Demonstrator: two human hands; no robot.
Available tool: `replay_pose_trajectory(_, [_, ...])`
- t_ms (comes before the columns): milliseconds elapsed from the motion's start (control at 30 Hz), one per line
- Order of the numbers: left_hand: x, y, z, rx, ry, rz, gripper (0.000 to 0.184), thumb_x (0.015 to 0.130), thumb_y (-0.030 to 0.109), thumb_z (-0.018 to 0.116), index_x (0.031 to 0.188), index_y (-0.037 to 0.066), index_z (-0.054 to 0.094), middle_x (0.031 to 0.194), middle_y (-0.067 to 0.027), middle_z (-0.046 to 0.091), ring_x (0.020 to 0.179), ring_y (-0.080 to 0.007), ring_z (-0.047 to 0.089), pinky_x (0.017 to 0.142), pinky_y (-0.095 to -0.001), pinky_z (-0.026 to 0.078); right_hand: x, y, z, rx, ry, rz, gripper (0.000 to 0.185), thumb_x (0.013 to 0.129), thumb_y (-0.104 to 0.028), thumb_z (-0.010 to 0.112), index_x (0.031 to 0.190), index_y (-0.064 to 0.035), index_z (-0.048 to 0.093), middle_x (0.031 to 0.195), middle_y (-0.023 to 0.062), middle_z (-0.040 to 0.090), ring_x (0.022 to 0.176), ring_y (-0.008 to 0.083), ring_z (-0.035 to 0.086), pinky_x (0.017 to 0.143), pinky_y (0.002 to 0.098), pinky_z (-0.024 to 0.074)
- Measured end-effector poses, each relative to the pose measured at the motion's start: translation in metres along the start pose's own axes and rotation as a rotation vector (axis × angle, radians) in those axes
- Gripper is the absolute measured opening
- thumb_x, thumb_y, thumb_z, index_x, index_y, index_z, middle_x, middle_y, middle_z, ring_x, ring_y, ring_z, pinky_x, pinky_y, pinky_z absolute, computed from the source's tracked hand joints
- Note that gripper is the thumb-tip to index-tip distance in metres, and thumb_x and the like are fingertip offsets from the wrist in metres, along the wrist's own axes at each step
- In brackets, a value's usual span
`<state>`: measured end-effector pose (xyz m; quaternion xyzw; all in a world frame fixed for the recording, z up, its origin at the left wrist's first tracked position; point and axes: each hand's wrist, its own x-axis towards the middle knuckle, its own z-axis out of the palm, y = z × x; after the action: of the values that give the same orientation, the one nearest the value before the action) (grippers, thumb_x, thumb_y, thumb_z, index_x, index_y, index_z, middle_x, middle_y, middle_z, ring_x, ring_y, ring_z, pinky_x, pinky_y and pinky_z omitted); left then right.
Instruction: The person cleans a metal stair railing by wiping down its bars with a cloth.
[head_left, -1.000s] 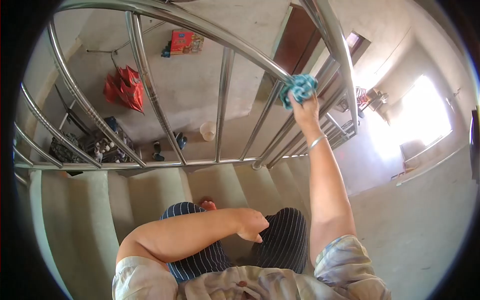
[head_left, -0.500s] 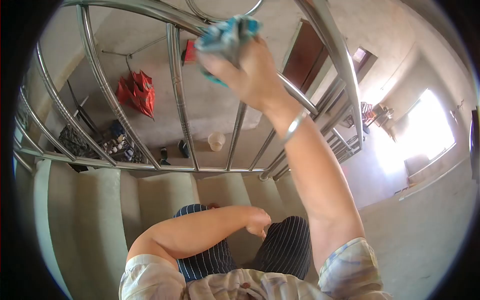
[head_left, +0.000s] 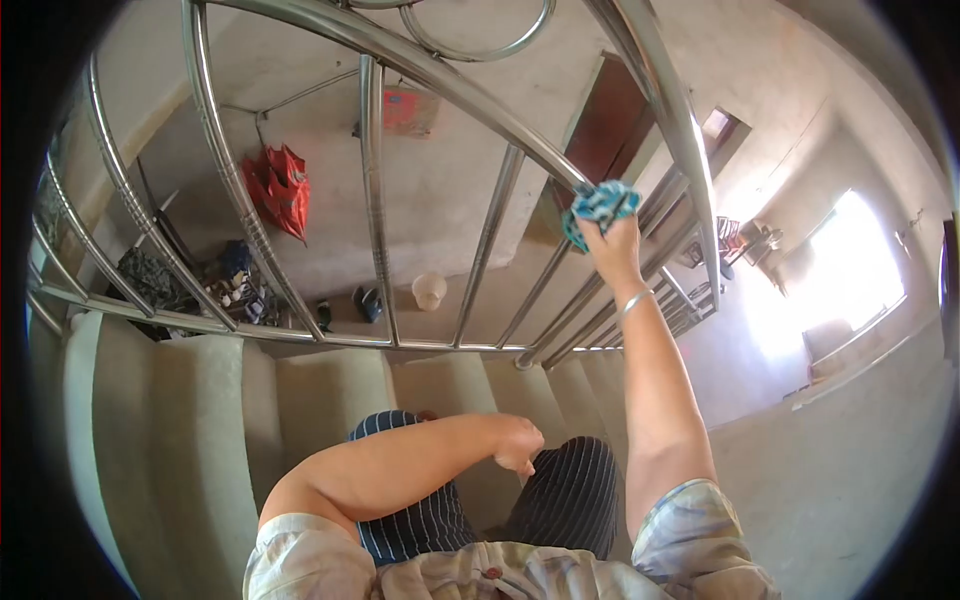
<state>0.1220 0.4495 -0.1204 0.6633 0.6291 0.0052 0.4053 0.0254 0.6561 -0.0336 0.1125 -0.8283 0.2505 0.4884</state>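
Observation:
My right hand (head_left: 615, 252), a bangle on its wrist, is closed on a crumpled teal, white and dark cloth (head_left: 607, 203). The cloth is wrapped against the slanting upper metal rail (head_left: 450, 90), near the railing's corner. My left hand (head_left: 518, 445) hangs bent at the wrist over the gap between my knees, beside the striped trousers (head_left: 570, 490). Its fingers are curled downward, partly hidden under the hand, and nothing shows in them. Below the rail, upright metal bars (head_left: 372, 200) run down to a lower rail (head_left: 300, 338).
Concrete steps (head_left: 330, 385) descend around my legs. Beyond the bars are a folded red umbrella (head_left: 278, 190) hanging on the wall, a white bucket (head_left: 429, 291), dark shoes (head_left: 367, 303) and a pile of items (head_left: 240, 285). A bright window (head_left: 858, 260) is at right.
My right hand has moved right and down along the rail with the cloth, toward the corner, arm stretched farther out. My left hand stays where it was.

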Motion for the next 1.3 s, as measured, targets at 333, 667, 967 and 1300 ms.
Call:
replay_pose_trajectory(333, [0.000, -0.007, 0.001, -0.043, 0.058, 0.013, 0.050, 0.080, 0.038, 0.056, 0.112, 0.000, 0.051, 0.110, -0.0209, 0.054, 0.105, -0.0355, 0.050, 0.088, -0.0428, 0.040, -0.015, -0.002, -0.024, -0.130, 0.022, 0.316, 0.018, 0.070, -0.006, 0.064, 0.086, -0.0028, 0.058, 0.091, 0.0091, 0.060, 0.084, 0.0198, 0.058, 0.077, 0.0296, 0.0437])
replay_pose_trajectory(667, [-0.006, 0.004, -0.002, -0.063, 0.025, 0.002, 0.051, 0.081, 0.037, 0.054, 0.117, 0.001, 0.047, 0.108, -0.0202, 0.055, 0.103, -0.0352, 0.051, 0.087, -0.0430, 0.041, 0.138, -0.044, -0.066, 0.273, 0.266, -0.173, 0.024, 0.068, 0.002, 0.066, 0.071, -0.0063, 0.044, 0.083, 0.0047, 0.056, 0.076, 0.0133, 0.054, 0.069, 0.0264, 0.0449])
replay_pose_trajectory(967, [-0.013, 0.015, -0.002, -0.007, 0.009, 0.097, 0.050, 0.083, 0.035, 0.053, 0.118, 0.001, 0.045, 0.097, -0.0204, 0.058, 0.096, -0.0363, 0.054, 0.083, -0.0430, 0.043, 0.081, 0.060, -0.083, -0.429, 0.170, -0.263, 0.025, 0.075, -0.026, 0.063, 0.092, -0.0083, 0.061, 0.097, 0.0130, 0.058, 0.096, 0.0315, 0.051, 0.085, 0.0397, 0.0391])
replay_pose_trajectory(1300, [0.000, 0.007, 0.001, 0.060, 0.035, 0.133, 0.053, 0.082, 0.039, 0.052, 0.119, 0.002, 0.045, 0.110, -0.0194, 0.054, 0.103, -0.0338, 0.052, 0.086, -0.0430, 0.042, 0.094, 0.039, -0.123, 0.286, -0.087, 0.579, 0.038, 0.081, -0.038, 0.058, 0.096, -0.0022, 0.058, 0.085, -0.0005, 0.056, 0.078, 0.0103, 0.051, 0.073, 0.0251, 0.0413])
